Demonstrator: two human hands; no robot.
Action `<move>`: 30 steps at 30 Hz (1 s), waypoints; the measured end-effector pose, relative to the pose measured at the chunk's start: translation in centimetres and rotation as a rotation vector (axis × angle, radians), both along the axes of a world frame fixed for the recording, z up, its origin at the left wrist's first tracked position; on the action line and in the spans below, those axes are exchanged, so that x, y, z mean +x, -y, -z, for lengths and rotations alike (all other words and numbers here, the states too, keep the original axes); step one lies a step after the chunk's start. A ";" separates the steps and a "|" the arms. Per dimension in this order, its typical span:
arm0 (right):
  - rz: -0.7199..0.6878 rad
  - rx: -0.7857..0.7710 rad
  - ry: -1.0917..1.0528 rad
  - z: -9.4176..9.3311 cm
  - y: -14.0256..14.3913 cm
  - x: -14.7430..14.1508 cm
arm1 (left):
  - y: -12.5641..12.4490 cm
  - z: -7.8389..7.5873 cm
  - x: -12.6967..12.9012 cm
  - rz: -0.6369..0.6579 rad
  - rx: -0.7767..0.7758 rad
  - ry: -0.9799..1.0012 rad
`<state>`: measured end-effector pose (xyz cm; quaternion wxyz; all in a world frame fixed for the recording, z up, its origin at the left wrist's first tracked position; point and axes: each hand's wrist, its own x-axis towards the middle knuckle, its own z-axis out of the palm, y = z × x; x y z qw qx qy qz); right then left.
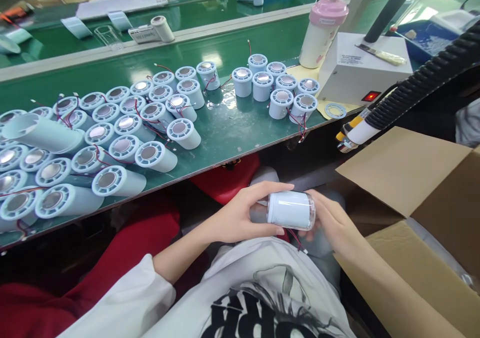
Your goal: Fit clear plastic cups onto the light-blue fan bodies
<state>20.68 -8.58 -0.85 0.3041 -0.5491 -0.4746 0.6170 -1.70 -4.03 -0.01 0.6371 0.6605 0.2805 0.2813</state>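
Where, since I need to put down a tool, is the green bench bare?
Near the front edge, between the left cylinders and right cylinders; also behind both groups, up to the pale rail. Crowded: the left end, packed with cylinders, and the right, with bottle and white machine.

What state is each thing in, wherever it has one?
Left hand: gripping held cylinder
Right hand: holding cylinder's other end
Held cylinder: sideways, clear case around it
Other cylinders: standing, metal discs up
Blue tube: lying sideways
Bottle: upright, pink lid on
Switch: lit red
Cardboard box: open
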 end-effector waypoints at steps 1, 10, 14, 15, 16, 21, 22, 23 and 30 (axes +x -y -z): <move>0.040 0.177 0.080 0.2 0.2 0.1 | 0.1 -0.1 0.0 -0.010 -0.046 0.005; -0.215 0.658 0.054 0.8 0.5 1.4 | -0.1 -0.1 -0.3 0.053 -0.217 0.046; -0.102 0.199 -0.269 -0.3 0.5 1.1 | -0.1 -0.2 -0.5 0.063 -0.111 0.055; -0.083 0.144 -0.300 -0.5 0.5 1.0 | 0.0 -0.1 -0.5 0.072 -0.134 0.069; -0.071 0.110 -0.308 -0.6 0.5 1.0 | 0.1 -0.1 -0.5 0.082 -0.173 0.082; -0.091 0.034 -0.232 -0.7 1.0 1.2 | 0.6 0.7 -0.6 0.117 -0.252 0.107; -0.101 0.027 -0.232 -0.8 1.0 1.2 | 0.7 0.9 -0.5 0.125 -0.248 0.116; -0.103 0.024 -0.240 -0.9 1.0 1.2 | 0.7 1.0 -0.5 0.131 -0.248 0.130; -0.014 0.013 -0.265 -1.5 0.9 0.8 | 0.5 1.1 -0.5 0.117 -0.193 0.164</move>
